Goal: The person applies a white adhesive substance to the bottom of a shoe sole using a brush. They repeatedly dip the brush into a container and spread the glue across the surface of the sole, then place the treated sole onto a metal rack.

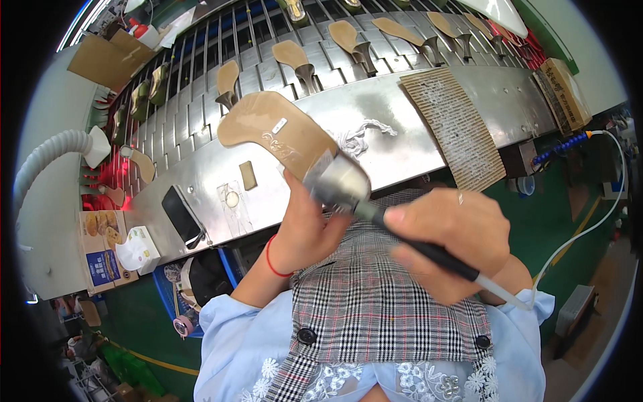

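Left of the ridged cardboard sheet (454,127), a smooth, curved tan sole (276,128), long axis slanting, pointed its rounded end away; the left hand (305,224) clasped it, the right hand (455,234) a black-handled tool (432,256).

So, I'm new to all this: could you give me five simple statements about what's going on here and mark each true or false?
1. The right hand's grip is around a black-handled tool. True.
2. The red band is on the right wrist. False: the red band is on the left wrist.
3. The left hand's grip is at the heel end of a beige shoe sole. True.
4. The ridged cardboard lies to the left of the white string. False: the ridged cardboard lies to the right of the white string.
5. The floor is bright red. False: the floor is green.
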Available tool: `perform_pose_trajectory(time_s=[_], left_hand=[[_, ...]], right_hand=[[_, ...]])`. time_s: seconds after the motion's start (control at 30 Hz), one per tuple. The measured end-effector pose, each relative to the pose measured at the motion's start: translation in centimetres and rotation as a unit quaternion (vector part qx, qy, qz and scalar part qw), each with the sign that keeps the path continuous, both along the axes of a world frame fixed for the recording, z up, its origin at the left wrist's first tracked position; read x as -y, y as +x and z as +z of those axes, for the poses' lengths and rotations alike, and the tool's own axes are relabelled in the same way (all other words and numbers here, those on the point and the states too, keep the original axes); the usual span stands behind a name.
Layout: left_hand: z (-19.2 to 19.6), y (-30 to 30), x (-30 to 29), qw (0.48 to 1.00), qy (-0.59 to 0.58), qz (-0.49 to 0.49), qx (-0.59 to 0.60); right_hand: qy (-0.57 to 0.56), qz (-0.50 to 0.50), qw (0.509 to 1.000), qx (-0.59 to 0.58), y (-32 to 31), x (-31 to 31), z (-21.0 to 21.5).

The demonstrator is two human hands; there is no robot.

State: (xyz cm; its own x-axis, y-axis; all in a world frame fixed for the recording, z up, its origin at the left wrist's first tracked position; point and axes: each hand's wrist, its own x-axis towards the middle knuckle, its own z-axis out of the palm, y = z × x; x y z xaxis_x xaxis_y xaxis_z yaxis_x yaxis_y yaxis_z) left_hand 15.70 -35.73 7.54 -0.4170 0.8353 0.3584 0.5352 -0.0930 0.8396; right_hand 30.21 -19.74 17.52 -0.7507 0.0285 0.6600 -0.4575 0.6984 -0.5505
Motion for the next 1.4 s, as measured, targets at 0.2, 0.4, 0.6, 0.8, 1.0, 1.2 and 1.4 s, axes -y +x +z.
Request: perform_pose_trajectory(time_s=[0.2, 0.4, 0.6, 0.8, 1.0, 1.2, 1.4], left_hand=[[1.0, 1.3, -0.9, 0.988, 0.064, 0.123, -0.061], [2.5, 0.6, -0.4, 0.992, 0.090, 0.088, -0.026], [3.2, -0.1, 1.4, 0.996, 0.045, 0.024, 0.078], [3.5, -0.1, 3.0, 0.973, 0.022, -0.018, 0.230], [3.7, -0.2, 3.4, 0.967, 0.007, -0.052, 0.251], [3.6, -0.6, 4.5, 0.943, -0.008, -0.032, 0.332], [3.3, -0.4, 5.2, 0.927, 0.052, 0.012, 0.371]], right_hand=[[-0.086, 0.032, 0.995, 0.044, 0.6, 0.7, 0.7], [-0.075, 0.094, 0.986, 0.113, 0.8, 0.5, 1.5], [-0.066, 0.152, 0.979, 0.116, 0.7, -0.2, 2.8], [-0.014, 0.124, 0.991, 0.057, 0.6, -0.8, 3.3], [0.031, 0.130, 0.991, 0.025, 1.1, -0.9, 3.7], [0.041, 0.081, 0.996, 0.021, 2.0, -1.4, 3.8], [-0.018, 0.083, 0.995, 0.047, 2.8, -2.2, 3.6]])
